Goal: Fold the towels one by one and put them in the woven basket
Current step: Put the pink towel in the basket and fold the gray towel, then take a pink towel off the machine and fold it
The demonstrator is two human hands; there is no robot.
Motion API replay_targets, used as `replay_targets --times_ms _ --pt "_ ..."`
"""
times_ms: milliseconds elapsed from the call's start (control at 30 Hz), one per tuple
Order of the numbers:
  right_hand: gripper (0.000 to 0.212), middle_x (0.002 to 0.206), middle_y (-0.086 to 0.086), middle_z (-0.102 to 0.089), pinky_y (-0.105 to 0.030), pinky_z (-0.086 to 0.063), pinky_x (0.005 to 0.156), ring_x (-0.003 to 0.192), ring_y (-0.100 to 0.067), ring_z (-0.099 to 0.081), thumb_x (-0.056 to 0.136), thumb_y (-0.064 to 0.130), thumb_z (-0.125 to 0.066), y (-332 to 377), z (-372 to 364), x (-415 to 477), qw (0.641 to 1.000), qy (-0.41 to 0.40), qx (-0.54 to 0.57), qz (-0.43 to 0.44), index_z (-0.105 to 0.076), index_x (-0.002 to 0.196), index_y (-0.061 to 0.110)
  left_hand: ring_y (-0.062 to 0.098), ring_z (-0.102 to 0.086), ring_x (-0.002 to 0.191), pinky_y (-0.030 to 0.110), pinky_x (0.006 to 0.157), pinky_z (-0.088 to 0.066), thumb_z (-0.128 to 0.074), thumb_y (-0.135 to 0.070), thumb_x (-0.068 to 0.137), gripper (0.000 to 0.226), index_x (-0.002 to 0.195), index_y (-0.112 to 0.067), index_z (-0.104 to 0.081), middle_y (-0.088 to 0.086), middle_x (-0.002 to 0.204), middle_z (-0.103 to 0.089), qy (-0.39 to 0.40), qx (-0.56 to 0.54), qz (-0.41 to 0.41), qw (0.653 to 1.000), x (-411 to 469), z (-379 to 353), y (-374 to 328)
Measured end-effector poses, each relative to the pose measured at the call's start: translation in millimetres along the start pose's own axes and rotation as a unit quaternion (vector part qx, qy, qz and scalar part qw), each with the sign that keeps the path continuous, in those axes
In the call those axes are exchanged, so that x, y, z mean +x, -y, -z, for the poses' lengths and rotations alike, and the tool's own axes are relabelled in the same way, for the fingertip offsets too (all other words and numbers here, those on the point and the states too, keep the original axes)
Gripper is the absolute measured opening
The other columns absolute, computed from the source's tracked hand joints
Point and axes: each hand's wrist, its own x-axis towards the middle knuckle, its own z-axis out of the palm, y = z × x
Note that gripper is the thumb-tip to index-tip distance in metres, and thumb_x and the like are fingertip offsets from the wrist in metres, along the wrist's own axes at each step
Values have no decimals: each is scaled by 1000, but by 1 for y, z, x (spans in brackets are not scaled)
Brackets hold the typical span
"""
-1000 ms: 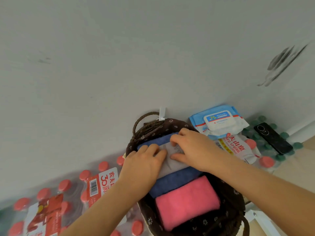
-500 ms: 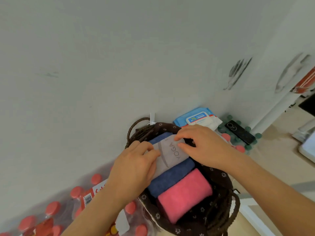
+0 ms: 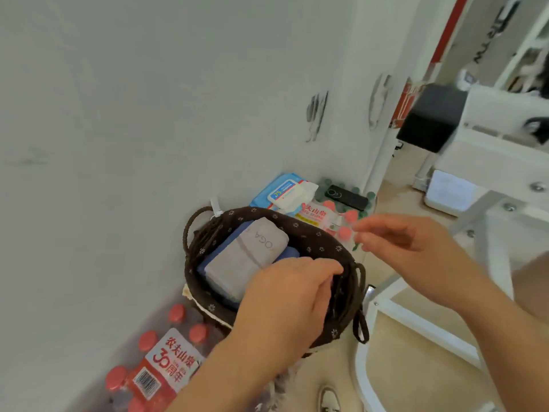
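Nearest you, a bottle pack lies by the wall. Your left hand reaches down into the basket at its near side, fingers bent. Whether it grips anything is hidden. Inside the basket, the grey towel lies folded on the blue towel. Your right hand, blurred, hovers just past the basket's right rim, fingers loose, holding nothing. Behind the basket sit wipes and a phone.

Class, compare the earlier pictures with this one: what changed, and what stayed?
The right hand let go of the grey towel and lifted away rightward; the left hand slid off it across the basket. The grey towel stayed on the blue towel.
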Motion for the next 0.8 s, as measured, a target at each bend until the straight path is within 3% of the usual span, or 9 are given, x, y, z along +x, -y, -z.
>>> replay_targets --times_ms 100,233,300,333,400,500,600,700,800 --pt "15 94 31 -67 -9 -46 72 83 6 -64 82 42 -60 -21 19 -50 996 -57 9 -69 -71 93 41 18 -56 73 32 58 -49 -50 -18 84 27 104 -30 -63 -7 79 -60 13 -9 -72 997 10 -31 -31" --pt "27 103 28 -65 -3 -43 71 90 18 -58 80 49 -52 -53 43 -110 975 -147 25 -165 -69 100 42 18 -50 92 31 70 -43 -53 2 80 48 118 -27 -59 -3 97 -53 103 -47 -130 985 22 -81 -72" --pt "29 113 17 -66 -19 -48 87 101 1 -62 80 53 -50 -73 51 -141 959 -181 11 -219 -65 105 47 17 -49 98 34 79 -46 -51 0 85 44 119 -27 -59 -4 104 -54 158 -70 -146 974 24 -107 -89" --pt "32 118 18 -63 -23 -45 85 108 -4 -60 80 55 -49 -86 54 -157 950 -192 -1 -247 -62 109 49 16 -49 99 35 82 -46 -49 -4 89 39 119 -27 -59 -5 106 -55 185 -79 -151 968 24 -120 -98" --pt "37 125 21 -55 -21 -31 90 118 -4 -50 85 53 -49 -115 60 -187 931 -203 -42 -300 -57 120 44 13 -51 101 33 87 -46 -45 -14 94 31 119 -28 -59 -7 110 -58 235 -95 -158 954 23 -149 -111" --pt "46 139 7 -50 -25 -30 100 127 -12 -42 94 45 -49 -158 68 -235 894 -199 -117 -383 -46 138 32 11 -52 98 32 87 -46 -43 -23 97 25 114 -27 -61 -7 109 -60 300 -86 -176 934 18 -198 -131" --pt "54 144 4 -44 -40 -34 107 133 -19 -37 94 50 -43 -192 77 -278 845 -151 -162 -486 -32 145 34 13 -55 95 36 83 -48 -42 -29 97 24 111 -26 -61 -6 104 -61 354 -77 -169 917 6 -245 -157" --pt "52 135 3 -53 -43 -42 99 125 -22 -47 94 53 -39 -215 77 -303 834 -62 -173 -520 -30 143 37 14 -59 90 29 76 -45 -41 -38 96 26 106 -24 -60 -6 99 -66 374 -43 -172 910 -11 -282 -184" --pt "25 97 12 -68 -34 -48 83 95 -17 -63 92 52 -37 -230 74 -314 850 -44 -144 -504 -58 102 41 12 -58 76 23 66 -39 -37 -48 96 37 87 -20 -60 -6 79 -61 407 30 -176 896 -36 -311 -201"
